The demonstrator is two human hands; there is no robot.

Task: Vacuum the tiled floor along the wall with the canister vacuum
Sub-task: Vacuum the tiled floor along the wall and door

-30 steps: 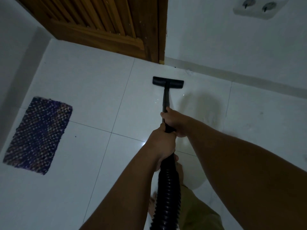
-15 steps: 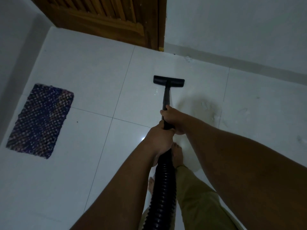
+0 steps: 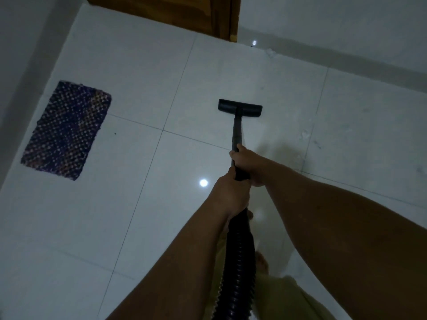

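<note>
A black vacuum floor head (image 3: 240,108) rests flat on the white tiled floor (image 3: 138,77), well short of the wall's baseboard (image 3: 346,60). Its black wand (image 3: 236,135) runs back toward me into a ribbed black hose (image 3: 238,262). My right hand (image 3: 247,165) grips the wand in front. My left hand (image 3: 231,195) grips it just behind, where the hose begins. The canister itself is out of view.
A dark woven mat (image 3: 67,130) lies on the floor at the left, beside a white wall. A wooden door (image 3: 184,15) stands at the top. Bits of debris (image 3: 269,51) sit by the baseboard. My bare foot (image 3: 262,262) and trouser leg show under the hose.
The floor head has been pulled back from the wall and door toward me. The view has tilted down, so the wall sockets have left the frame.
</note>
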